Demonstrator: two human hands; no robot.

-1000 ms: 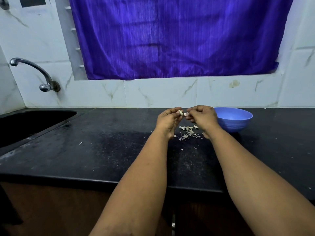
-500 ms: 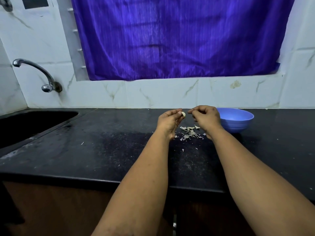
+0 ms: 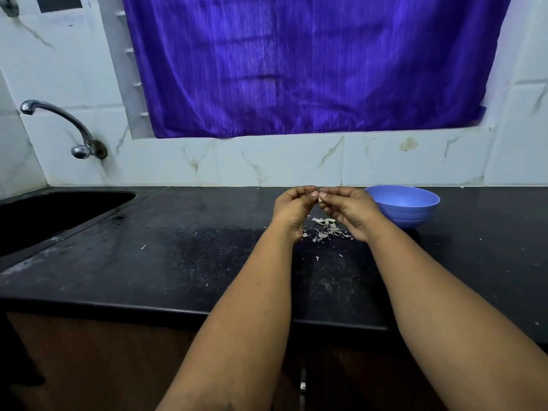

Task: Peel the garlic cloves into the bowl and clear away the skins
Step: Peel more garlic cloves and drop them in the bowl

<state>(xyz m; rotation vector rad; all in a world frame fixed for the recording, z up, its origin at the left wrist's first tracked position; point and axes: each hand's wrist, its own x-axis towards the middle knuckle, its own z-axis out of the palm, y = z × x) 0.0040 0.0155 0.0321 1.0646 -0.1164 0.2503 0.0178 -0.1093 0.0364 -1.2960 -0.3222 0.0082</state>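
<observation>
Both hands, the left hand (image 3: 292, 204) and right hand (image 3: 345, 206), pinch one garlic clove (image 3: 320, 199) above the desk's (image 3: 184, 262) skins (image 3: 326, 228), while the bowl (image 3: 404, 206) sits just beside the right hand, the nearer one.

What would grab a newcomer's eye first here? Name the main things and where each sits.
The purple curtain fills the wall above the counter. At the middle, the left hand and right hand meet, fingers pinching a garlic clove above a scatter of skins on the black counter. A blue bowl stands just right of the hands.
</observation>
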